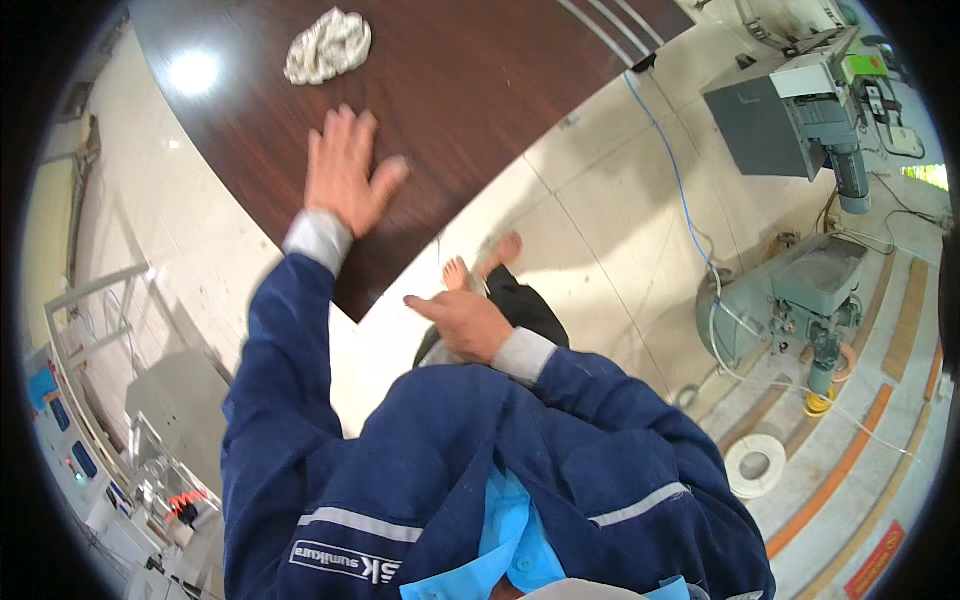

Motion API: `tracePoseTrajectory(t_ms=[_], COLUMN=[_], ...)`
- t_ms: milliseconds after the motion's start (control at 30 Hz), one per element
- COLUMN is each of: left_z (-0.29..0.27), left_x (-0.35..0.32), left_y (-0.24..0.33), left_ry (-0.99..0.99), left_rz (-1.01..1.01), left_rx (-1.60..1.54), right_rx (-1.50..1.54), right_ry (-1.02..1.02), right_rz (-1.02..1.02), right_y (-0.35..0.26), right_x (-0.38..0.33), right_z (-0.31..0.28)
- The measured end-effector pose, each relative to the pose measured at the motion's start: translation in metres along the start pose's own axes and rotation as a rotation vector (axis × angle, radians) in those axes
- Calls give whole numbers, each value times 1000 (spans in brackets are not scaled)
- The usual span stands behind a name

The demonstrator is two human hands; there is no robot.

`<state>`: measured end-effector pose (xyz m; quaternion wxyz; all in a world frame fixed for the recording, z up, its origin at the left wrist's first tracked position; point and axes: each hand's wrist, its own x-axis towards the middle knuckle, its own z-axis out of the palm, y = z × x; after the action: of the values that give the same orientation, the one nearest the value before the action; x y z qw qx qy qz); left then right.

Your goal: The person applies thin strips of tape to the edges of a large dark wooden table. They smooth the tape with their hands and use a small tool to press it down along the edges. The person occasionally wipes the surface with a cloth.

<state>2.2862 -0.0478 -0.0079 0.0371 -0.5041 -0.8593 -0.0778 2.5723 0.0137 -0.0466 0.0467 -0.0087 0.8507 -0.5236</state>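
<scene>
Our left hand spread, ideally flat, over the dark-brown wooden tabletop. Beside it, our right hand hung, grip unclear.

A rectangular label with white lettering, upside down in this view, sits on the left chest of the navy jacket, beside the edge of its pale stripe. A slanted red sign carries marks too small to read.
</scene>
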Motion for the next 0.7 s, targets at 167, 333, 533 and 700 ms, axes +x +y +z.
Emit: tracePoseTrajectory(t_ms=[167,333,533,700], left_z=[-18,13,34,47], left_x=[-60,-7,115,200], left_y=[91,130,203,258], left_ry=[-321,-237,-213,-209], left_rz=[273,338,360,441], left_rx=[-218,-139,-109,-228], right_rx=[196,84,185,-199], right_ry=[786,994,898,920], right_rz=[473,1030,721,561], right_y=[45,105,162,226], right_x=[-77,-152,-135,-66], right_z=[-96,-184,-252,-396])
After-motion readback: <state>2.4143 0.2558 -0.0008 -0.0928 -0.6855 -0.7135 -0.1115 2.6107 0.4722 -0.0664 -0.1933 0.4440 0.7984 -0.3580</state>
